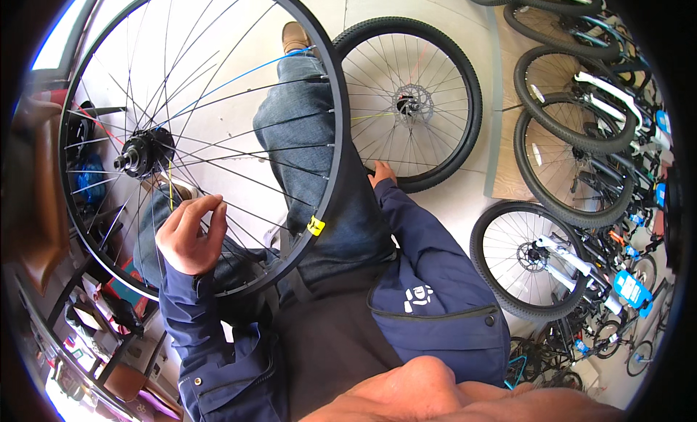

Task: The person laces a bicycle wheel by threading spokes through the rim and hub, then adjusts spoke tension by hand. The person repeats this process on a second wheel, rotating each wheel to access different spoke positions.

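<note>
A bare black bicycle wheel [338, 124] without a tyre stands close in front of me, with a black hub [147, 152] and thin spokes. Most spokes are dark; a blue spoke [239, 79] stands out at the upper right, and a few are red or yellow. My left hand [190, 233] is beside the lower spokes, thumb and forefinger pinched; whatever is between the tips is too small to make out. Past my right thigh, my right hand [382, 173] is closed on the tyre of a second bicycle wheel [465, 135], its fingers partly hidden. That wheel has a disc rotor [412, 104].
Along the right side several bicycles [573, 142] with black tyres stand closely packed. A wooden board edge [512, 160] runs beside them on the pale floor [377, 2]. To the lower left are shelves [138, 349] with assorted items, and a brown padded object [36, 197] is above them.
</note>
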Action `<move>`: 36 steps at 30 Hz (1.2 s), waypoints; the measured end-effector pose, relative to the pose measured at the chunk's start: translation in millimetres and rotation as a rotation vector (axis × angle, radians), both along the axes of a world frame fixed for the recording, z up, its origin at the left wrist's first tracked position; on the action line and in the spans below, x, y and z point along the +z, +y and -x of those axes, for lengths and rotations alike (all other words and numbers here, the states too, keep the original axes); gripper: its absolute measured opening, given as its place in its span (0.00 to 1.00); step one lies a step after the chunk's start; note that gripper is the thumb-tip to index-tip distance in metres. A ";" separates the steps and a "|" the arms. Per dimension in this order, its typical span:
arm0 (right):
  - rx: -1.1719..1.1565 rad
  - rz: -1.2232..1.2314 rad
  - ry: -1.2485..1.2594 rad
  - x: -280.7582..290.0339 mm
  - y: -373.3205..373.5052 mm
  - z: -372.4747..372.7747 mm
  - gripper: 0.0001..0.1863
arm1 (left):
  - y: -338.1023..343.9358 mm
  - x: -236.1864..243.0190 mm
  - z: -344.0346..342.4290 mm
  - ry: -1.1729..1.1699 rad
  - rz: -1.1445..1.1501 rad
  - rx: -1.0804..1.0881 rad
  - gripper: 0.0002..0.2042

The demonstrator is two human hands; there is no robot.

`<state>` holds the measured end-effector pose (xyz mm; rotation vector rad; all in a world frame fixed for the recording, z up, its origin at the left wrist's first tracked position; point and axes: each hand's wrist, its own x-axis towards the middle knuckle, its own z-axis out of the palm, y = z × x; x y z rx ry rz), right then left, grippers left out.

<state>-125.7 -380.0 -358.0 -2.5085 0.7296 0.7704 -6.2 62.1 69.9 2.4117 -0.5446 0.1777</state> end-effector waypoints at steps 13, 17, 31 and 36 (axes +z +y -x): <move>-0.052 -0.015 -0.123 1.1 -0.7 -3.8 0.34 | -0.4 -1.4 1.4 0.014 0.009 0.019 0.10; -0.065 -0.014 -0.252 -10.9 -8.7 -6.5 0.35 | 0.5 -2.9 0.7 0.005 0.010 0.016 0.11; -0.303 -0.028 -0.244 -25.9 -28.0 -34.9 0.38 | 2.5 -6.3 1.7 0.023 0.027 0.028 0.11; -0.341 -0.060 -0.248 -8.1 -25.7 -43.2 0.43 | 2.4 -5.3 1.5 0.037 0.031 0.032 0.11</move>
